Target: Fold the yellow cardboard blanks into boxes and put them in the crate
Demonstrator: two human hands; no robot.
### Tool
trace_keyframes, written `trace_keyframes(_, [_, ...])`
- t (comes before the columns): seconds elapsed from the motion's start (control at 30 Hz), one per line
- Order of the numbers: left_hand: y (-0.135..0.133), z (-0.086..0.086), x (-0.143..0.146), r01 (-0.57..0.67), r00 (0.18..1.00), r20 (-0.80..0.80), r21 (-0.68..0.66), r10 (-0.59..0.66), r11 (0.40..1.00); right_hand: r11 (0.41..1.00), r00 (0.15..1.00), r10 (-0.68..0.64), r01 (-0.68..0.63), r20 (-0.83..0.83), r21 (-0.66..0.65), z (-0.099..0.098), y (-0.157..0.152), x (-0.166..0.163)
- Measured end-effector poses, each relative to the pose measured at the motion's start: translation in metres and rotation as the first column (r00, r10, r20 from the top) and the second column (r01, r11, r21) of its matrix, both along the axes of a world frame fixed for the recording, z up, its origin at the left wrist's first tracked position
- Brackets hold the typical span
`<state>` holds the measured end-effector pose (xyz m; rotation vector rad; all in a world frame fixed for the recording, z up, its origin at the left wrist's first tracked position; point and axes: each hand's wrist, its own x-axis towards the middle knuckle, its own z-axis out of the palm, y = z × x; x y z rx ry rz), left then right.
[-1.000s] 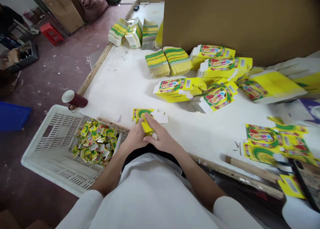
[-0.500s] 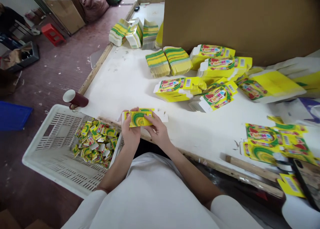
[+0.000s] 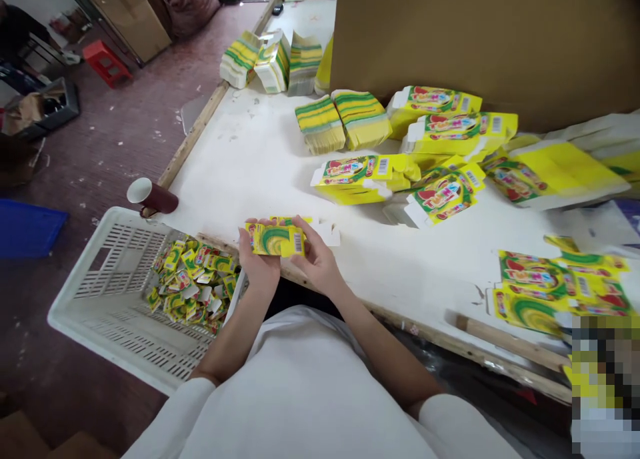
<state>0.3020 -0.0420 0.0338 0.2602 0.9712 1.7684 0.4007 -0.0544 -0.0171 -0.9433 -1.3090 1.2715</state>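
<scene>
A small yellow and green box (image 3: 274,239) lies across the fingers of my left hand (image 3: 261,267), which grips its left part. My right hand (image 3: 320,259) closes on the box's right end, where a barcode faces up; thumb and fingers touch both sides of that end. Just behind the hands, a carton with white flaps (image 3: 329,233) rests on the white table (image 3: 240,172), partly hidden by the box and fingers. Below my left forearm, a white plastic crate (image 3: 113,312) holds many small yellow cartons (image 3: 193,282).
A maroon mug (image 3: 159,199) stands at the table's left edge. Stacks of flat yellow cartons (image 3: 360,117) and bundled cartons (image 3: 350,179) fill the back and right. More flat cartons (image 3: 535,279) lie at right near a wooden strip (image 3: 510,342). Behind rises a brown cardboard panel (image 3: 475,39).
The box's right end now shows its barcode panel folded over and facing up. My right fingers have moved from its top face to its right end.
</scene>
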Motion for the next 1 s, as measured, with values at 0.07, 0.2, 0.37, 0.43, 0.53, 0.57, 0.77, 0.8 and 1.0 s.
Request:
trace_keyframes(0.07, [-0.002, -0.003, -0.002, 0.002, 0.998, -0.068, 0.005, -0.001, 1.000, 0.997, 0.997, 0.014, -0.019, -0.070, -0.075, -0.006, 0.000, -0.005])
trace_keyframes(0.2, [-0.010, -0.003, -0.039, -0.060, 0.889, -0.456, -0.050, 0.030, 0.997, 0.998, 0.988, 0.057, -0.053, 0.143, -0.029, -0.020, 0.006, 0.003])
trace_keyframes(0.37, [-0.035, 0.008, -0.137, -0.454, 0.307, -0.899, 0.150, 0.312, 0.878, 0.991, 0.751, -0.110, 0.030, 0.651, 0.133, -0.034, 0.020, 0.033])
trace_keyframes(0.43, [-0.045, 0.009, -0.154, -0.518, 0.136, -0.946, 0.185, 0.294, 0.835, 0.991, 0.693, -0.084, -0.019, 0.716, 0.134, -0.036, 0.024, 0.036])
trace_keyframes(0.53, [-0.054, -0.003, -0.134, -0.487, 0.227, -0.936, 0.128, 0.267, 0.864, 0.988, 0.703, -0.105, -0.007, 0.703, 0.155, -0.034, 0.023, 0.032])
trace_keyframes(0.57, [-0.055, -0.009, -0.118, -0.439, 0.308, -0.917, 0.099, 0.254, 0.893, 0.988, 0.720, -0.120, 0.017, 0.683, 0.156, -0.032, 0.022, 0.030])
trace_keyframes(0.77, [-0.035, -0.035, -0.020, 0.156, 0.848, -0.506, -0.050, -0.159, 0.987, 0.998, 0.950, 0.060, -0.058, 0.307, -0.015, -0.003, 0.001, 0.027])
trace_keyframes(0.8, [-0.029, -0.032, -0.011, 0.237, 0.882, -0.406, -0.052, -0.237, 0.970, 0.991, 0.966, 0.135, -0.133, 0.222, -0.027, 0.002, -0.002, 0.026])
trace_keyframes(1.0, [0.007, -0.014, 0.001, 0.132, 0.988, -0.094, 0.069, -0.125, 0.989, 0.995, 0.986, 0.101, -0.103, 0.131, 0.012, 0.012, -0.011, 0.011])
